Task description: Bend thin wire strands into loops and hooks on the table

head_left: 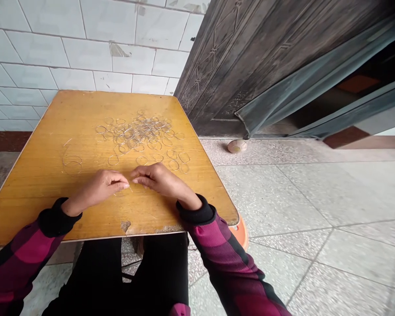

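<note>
**Pinched tight, down near the edge**

The left hand (98, 188) and the right hand (156, 180) sit close together near the near edge of a yellow varnished wooden table (52, 206), their fingertips almost meeting. The left thumb and fingers are pressed together on a thin silvery wire (130, 189). Only a short end shows past them, and the rest is hard to make out against the wood grain. The right fingers are drawn together too, but anything they might hold is hidden behind them.

Loose rings of fine silvery wire (134, 134) lie in a tangled heap toward the far edge, well apart from the grip, thinning to single rings (174, 165) just beyond the right knuckles. Two more rings (72, 166) lie toward the left edge. The hands sit well in from both side edges, and the near edge is chipped (125, 226).

Magenta-and-black checked sleeves (33, 245) run out of frame at the bottom corners. Past the right corner, an orange plastic rim (240, 232) is partly hidden by the table. A dark embossed metal door (250, 66) stands to the right, beside a white tiled wall (85, 52).
</note>
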A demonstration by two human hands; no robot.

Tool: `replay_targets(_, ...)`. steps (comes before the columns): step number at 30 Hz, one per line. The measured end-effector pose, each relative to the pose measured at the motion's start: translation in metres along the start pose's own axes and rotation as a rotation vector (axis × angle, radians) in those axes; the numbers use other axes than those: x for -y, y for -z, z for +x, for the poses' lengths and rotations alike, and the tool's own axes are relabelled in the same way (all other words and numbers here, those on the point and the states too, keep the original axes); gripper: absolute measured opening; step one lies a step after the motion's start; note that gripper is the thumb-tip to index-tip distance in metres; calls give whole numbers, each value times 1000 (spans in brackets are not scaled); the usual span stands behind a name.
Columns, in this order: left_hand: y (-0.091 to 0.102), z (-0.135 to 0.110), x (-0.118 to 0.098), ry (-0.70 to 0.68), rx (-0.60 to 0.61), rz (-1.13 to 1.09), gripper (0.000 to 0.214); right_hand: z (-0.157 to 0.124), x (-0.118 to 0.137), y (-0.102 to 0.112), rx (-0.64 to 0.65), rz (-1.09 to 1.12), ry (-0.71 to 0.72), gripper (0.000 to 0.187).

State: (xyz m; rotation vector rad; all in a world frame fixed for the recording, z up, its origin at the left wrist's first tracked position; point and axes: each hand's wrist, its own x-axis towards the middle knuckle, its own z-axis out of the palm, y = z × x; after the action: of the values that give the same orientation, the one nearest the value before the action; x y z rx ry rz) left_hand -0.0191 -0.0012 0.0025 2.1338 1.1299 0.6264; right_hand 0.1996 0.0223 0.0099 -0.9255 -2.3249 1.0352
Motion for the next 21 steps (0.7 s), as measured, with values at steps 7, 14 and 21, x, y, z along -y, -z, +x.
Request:
replay_targets(7, -4, 3, 1, 143, -55, -264, 19, 3, -11, -3, -206, 327, -156, 22)
replay_targets(14, -12, 5, 3, 192, -301, -396, 20, 8, -3, -10, -238, 818, -329, 26)
replay_targets(21, -15, 4, 2, 207, -309, -519, 19, 14, -8, -7, -244, 1178, -448, 28)
